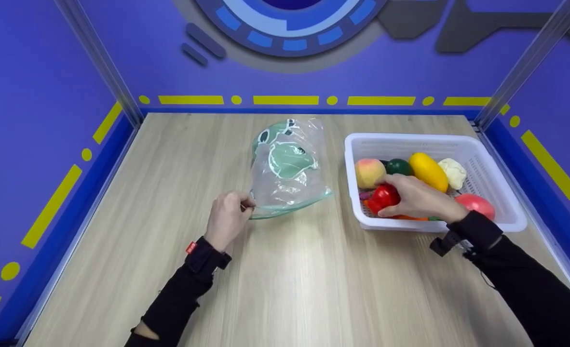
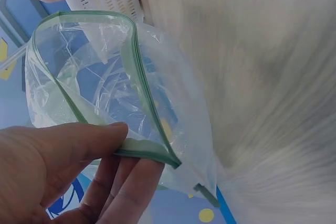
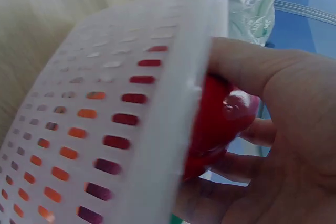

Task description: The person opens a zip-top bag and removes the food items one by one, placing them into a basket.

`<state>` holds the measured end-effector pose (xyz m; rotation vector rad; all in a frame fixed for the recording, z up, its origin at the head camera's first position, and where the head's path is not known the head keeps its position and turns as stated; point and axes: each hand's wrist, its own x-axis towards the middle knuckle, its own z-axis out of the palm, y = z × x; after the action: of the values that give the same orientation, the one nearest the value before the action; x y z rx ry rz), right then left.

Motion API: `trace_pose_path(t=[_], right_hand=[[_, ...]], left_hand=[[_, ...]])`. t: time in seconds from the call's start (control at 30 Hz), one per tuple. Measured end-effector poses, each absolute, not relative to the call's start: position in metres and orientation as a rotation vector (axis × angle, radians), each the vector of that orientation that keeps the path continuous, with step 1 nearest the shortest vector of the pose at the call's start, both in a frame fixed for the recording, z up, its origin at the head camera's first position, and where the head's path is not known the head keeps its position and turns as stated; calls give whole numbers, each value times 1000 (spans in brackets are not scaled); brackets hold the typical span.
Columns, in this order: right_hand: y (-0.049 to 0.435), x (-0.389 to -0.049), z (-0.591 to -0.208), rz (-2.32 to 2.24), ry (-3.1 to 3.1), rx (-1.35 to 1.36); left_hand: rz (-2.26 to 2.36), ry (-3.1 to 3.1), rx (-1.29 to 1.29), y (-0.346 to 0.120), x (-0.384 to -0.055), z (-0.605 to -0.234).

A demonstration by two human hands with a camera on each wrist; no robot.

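My left hand (image 1: 228, 219) pinches the near left corner of a clear zip bag (image 1: 285, 185) with green leaf-like prints. In the left wrist view, thumb and fingers hold the bag's green zip edge (image 2: 144, 149), and its mouth gapes. Inside the white basket (image 1: 437, 225), my right hand (image 1: 417, 196) grips a glossy red bell pepper (image 1: 385, 196). The right wrist view shows the fingers curled round this pepper (image 3: 218, 121), behind the slotted basket wall (image 3: 113, 103), which hides part of it.
Around the pepper lie a peach (image 1: 369, 172), a dark green vegetable (image 1: 399, 167), a yellow mango-like fruit (image 1: 428, 172), a white cauliflower-like piece (image 1: 453, 173) and a pink-red fruit (image 1: 478, 206). Orange and purple pieces are partly hidden. Blue panels (image 1: 285, 82) enclose the wooden table (image 1: 275, 289).
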<state>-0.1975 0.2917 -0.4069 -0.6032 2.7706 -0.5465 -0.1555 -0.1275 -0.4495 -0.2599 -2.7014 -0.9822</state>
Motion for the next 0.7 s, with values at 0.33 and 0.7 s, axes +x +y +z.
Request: trace_pose_path(t=[0.33,0.7], right_hand=[[288,-197,-418,-524,2785,-666],[288,-188,-416,-568,2812,-678]], left_hand=[[-1058,-2739,-232,-131,-157,-459],[-1140,-2730,-230,-130,-149,-461]])
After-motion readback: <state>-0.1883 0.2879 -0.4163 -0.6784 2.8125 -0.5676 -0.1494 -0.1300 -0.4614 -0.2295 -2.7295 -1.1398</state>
